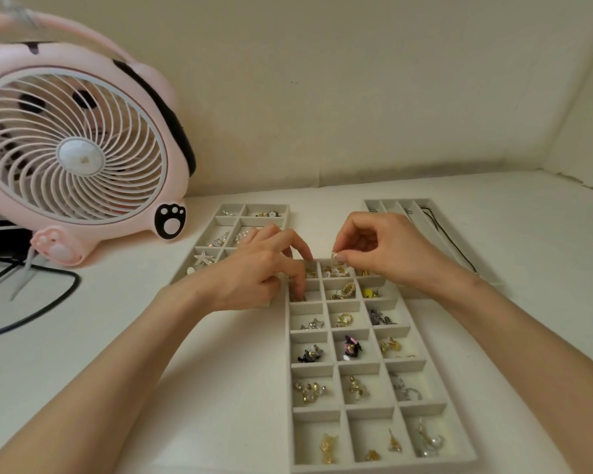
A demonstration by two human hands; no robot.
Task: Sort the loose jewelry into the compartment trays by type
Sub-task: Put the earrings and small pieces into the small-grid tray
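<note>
While your right grip (384,248) pinched a small gold piece (336,257) above the tray's (360,367) far cells, your left grip (261,265) reached into one; whether it held anything could not be told. The piece looked light and slippery, best pinched by its body.

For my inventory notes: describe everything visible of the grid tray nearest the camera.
The grid tray is pale grey, felt-like, long, rectangular, three cells wide. It lies flat on the white table, running away from the camera. Most cells hold small gold, silver or dark pieces. The left hand dips fingers into its far-left cells; the right hand pinches a small pale piece above its far end.
</note>
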